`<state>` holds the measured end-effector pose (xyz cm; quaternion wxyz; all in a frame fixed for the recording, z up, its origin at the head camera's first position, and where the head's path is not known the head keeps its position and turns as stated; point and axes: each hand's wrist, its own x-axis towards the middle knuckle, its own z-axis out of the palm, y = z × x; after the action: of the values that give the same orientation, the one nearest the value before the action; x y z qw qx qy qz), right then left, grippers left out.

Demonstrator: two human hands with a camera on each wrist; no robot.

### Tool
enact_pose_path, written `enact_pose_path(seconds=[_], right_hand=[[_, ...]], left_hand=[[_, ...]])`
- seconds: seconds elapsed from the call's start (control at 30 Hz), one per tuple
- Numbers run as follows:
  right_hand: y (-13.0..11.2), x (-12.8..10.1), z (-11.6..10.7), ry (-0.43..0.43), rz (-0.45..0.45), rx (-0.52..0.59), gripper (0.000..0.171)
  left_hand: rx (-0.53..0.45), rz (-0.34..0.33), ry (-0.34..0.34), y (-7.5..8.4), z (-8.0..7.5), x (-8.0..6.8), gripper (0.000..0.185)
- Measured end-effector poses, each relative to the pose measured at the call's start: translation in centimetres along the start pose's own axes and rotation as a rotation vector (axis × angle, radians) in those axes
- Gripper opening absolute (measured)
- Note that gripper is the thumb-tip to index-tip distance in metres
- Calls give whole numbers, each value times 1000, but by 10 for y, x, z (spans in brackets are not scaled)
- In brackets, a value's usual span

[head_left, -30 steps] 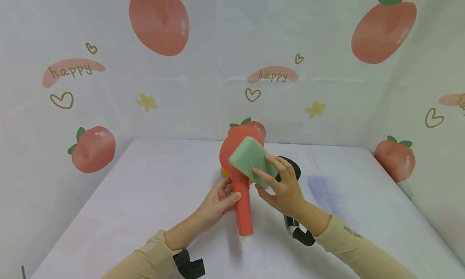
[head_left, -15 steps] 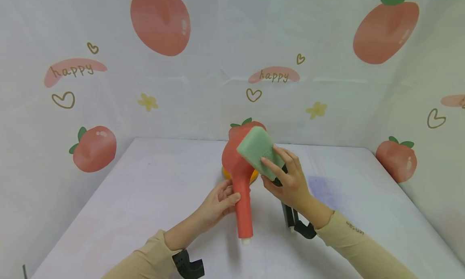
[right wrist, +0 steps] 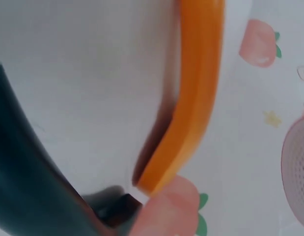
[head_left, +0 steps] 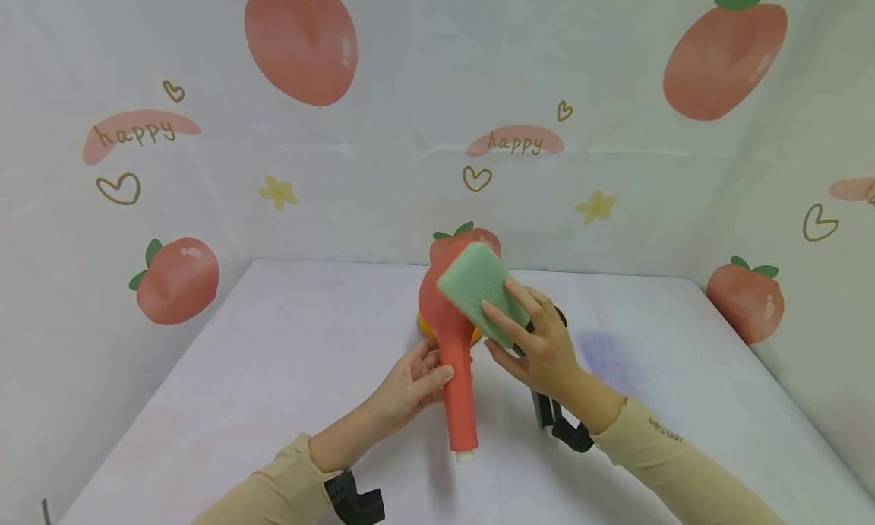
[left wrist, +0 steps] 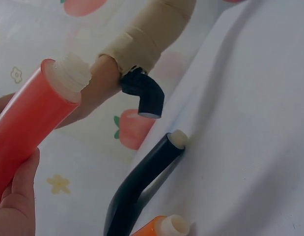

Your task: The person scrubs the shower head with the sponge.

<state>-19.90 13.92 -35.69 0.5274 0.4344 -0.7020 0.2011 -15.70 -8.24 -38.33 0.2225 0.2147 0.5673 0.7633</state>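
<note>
Red plastic shower head (head_left: 454, 335) stands handle-down, left hand (head_left: 410, 384) gripping its handle. Right hand (head_left: 540, 343) fingers pinch a green rectangular sponge (head_left: 478, 291) flat against the head's upper face.

Red handle (left wrist: 29, 123) with a white threaded end: my left hand (left wrist: 14, 206) is gripping it at lower left. Black handle (left wrist: 142, 187): lying on the white bench (left wrist: 250, 147), its pale tip pointing up. Orange handle (left wrist: 159, 228): lying just beside it at the bottom edge. My other forearm in a tan sleeve (left wrist: 147, 29): crossing above.
</note>
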Motion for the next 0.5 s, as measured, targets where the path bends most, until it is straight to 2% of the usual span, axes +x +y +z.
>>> enact_pose_path(seconds=[0.17,0.27,0.37,0.5], right_hand=[[-7,-5,3,-10,-140,-26,29],[-5,-4,2,-12,-171,-27,30],[0,-1,0,-17,-139,-25,29],[8,4,-3,-6,-14,41,30]], left_hand=[[-9,10,-12,-2,-2,1,60],[-13,10,-16,-4,-3,1,60],[-16,3,-17,-4,-4,1,59],[-22,-2,-37,-3,-3,0,60]])
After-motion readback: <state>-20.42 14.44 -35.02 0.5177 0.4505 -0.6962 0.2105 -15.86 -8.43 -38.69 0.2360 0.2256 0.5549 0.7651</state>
